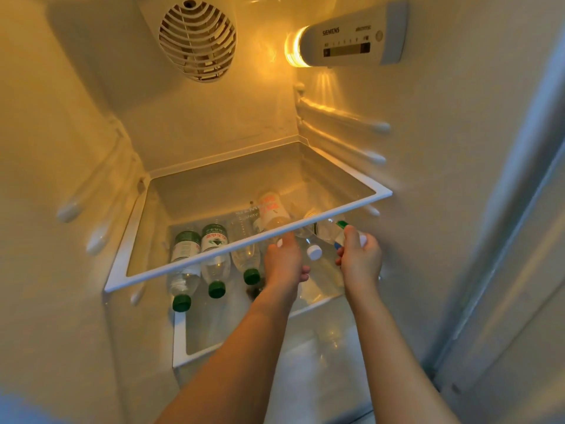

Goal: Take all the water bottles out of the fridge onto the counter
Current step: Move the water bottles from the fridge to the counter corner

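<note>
Several clear water bottles lie on their sides on the lower glass shelf (214, 341) of the open fridge. Three green-capped bottles lie at the left: one (183, 270), a second (215, 261), a third (246, 258). A red-labelled bottle (272, 209) lies further back, seen through the upper shelf. A white-capped bottle (315, 251) lies between my hands. My left hand (282, 264) reaches under the upper shelf and rests on a bottle; its grip is hidden. My right hand (359, 258) is closed around a bottle with a blue-and-green label (336, 232) at the right.
An empty glass upper shelf with a white frame (244, 240) hangs just above my hands. The fridge side walls carry shelf rails (376, 157). A fan grille (197, 41) and a lit control unit (348, 38) sit at the top. The fridge's edge (504, 240) runs down the right.
</note>
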Action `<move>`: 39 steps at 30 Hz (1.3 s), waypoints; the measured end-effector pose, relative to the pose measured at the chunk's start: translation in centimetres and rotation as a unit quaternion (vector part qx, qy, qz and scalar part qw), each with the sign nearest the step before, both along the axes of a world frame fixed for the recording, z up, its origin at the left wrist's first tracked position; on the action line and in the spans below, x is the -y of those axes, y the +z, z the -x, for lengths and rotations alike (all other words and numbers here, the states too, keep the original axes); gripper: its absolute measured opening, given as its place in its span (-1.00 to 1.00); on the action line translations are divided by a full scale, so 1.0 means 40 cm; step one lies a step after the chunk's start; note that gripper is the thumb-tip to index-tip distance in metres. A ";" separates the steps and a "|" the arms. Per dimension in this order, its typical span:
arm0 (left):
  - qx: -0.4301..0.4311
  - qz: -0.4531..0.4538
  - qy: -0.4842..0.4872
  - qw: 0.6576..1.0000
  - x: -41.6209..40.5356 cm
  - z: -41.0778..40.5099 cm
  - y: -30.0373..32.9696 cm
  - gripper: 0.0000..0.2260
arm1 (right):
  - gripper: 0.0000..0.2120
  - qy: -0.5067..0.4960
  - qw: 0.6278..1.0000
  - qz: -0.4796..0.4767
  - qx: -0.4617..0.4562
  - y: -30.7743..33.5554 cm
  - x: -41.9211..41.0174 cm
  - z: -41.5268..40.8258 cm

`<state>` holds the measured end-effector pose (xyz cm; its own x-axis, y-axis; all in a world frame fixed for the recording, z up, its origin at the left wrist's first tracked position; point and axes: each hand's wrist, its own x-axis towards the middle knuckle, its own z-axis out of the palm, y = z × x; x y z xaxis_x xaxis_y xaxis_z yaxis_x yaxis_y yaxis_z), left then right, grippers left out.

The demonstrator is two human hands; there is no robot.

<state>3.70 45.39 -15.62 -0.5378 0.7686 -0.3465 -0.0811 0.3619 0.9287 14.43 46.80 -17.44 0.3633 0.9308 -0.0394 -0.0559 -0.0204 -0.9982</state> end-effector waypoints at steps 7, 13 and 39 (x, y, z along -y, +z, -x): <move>0.032 -0.067 0.081 0.994 0.120 -0.007 -0.014 -0.52 | -0.75 -0.041 0.998 0.007 -0.056 -0.001 0.114 -0.007; 0.097 -0.103 0.117 0.983 0.260 -0.017 0.033 -0.59 | -0.72 -0.043 0.998 -0.023 -0.028 0.007 0.212 -0.027; -0.440 0.134 0.070 0.885 1.107 0.023 0.126 -0.65 | -0.68 0.208 0.845 -0.122 0.478 0.150 0.838 -0.074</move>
<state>2.78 1.11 -10.58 -0.7742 0.6260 0.0939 0.5686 0.6226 0.5377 17.39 13.27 -11.43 -0.2388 0.9242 0.2981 0.7398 0.3720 -0.5606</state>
